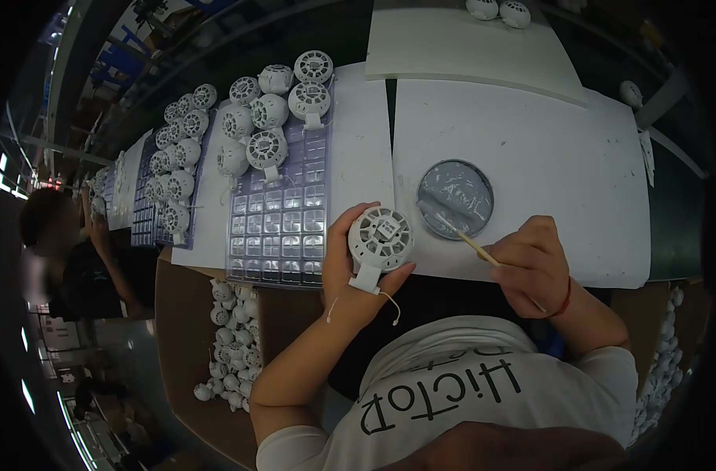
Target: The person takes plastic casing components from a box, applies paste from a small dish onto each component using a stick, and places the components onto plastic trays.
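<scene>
My left hand (341, 271) is wrapped around a white round plastic housing (381, 238) with a vented, spoked face and a small label at its centre. A flat tab and two thin wires with small connectors hang from it over my wrist. To the right, my right hand (533, 267) pinches a thin wooden stick (477, 246). The stick's far end rests in the grey paste (458, 195), which lies smeared in a shallow round dish (492, 201). That dish sits on the white sheet, just right of the housing and apart from it.
A clear compartment tray (278, 228) at left carries several similar housings (266, 147) at its back. Another loaded tray (142, 224) stands farther left, near a co-worker (83, 259). Cardboard boxes (181, 345) of housings flank me below the table. A pale board (468, 47) lies behind.
</scene>
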Available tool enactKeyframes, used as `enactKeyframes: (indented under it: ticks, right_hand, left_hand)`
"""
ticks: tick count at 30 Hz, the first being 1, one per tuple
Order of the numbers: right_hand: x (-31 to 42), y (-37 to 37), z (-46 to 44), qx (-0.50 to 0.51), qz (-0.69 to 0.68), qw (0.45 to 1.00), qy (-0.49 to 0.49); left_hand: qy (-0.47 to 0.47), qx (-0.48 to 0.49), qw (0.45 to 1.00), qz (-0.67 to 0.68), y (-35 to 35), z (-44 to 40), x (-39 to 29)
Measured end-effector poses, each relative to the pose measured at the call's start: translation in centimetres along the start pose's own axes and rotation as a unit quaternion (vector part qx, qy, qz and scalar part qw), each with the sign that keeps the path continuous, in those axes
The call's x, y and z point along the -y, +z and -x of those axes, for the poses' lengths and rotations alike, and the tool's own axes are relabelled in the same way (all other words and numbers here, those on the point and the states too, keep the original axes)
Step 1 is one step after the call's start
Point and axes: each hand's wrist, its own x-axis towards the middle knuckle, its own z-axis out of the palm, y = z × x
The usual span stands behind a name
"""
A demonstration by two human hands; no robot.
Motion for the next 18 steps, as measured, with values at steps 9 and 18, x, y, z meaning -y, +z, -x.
enactKeyframes:
  ticks: [9, 18]
  right_hand:
    - [0.8, 1.1, -2.0, -0.015, -0.033, 0.999, 0.027]
    - [1.3, 2.9, -2.7, -0.084, -0.129, 0.983, 0.102]
  left_hand:
    - [0.042, 0.024, 0.997, -0.059, 1.4, 0.5, 0.0]
    - [0.031, 0.070, 0.996, -0.046, 3.3, 1.9, -0.7]
